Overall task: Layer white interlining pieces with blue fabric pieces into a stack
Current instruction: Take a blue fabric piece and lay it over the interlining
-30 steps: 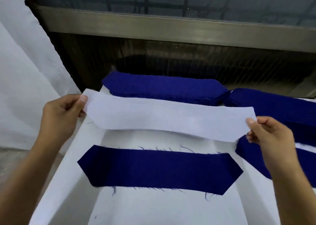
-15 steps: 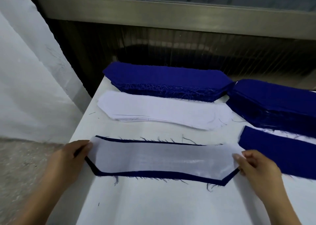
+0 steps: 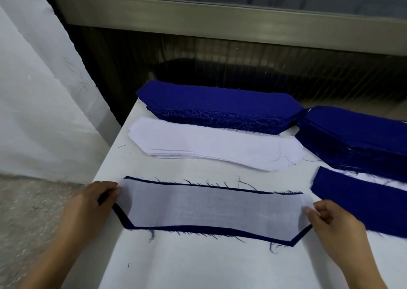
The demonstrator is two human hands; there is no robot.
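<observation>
Lifted a second ago, the sheer white interlining strip (image 3: 215, 207) now lies on the frayed blue fabric strip (image 3: 220, 231) at lower centre; left hand (image 3: 88, 203) and right hand (image 3: 334, 225) pinch its ends. One pair layered.

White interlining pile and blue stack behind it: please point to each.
white interlining pile (image 3: 213, 144), head view, middle of top sheet.
blue stack (image 3: 215, 99), head view, middle of top piece.

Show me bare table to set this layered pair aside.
Widest bare table: nearer you than the interlining piece. A narrow band between it and the white stack. Far and right sides: crowded with blue stacks.
</observation>
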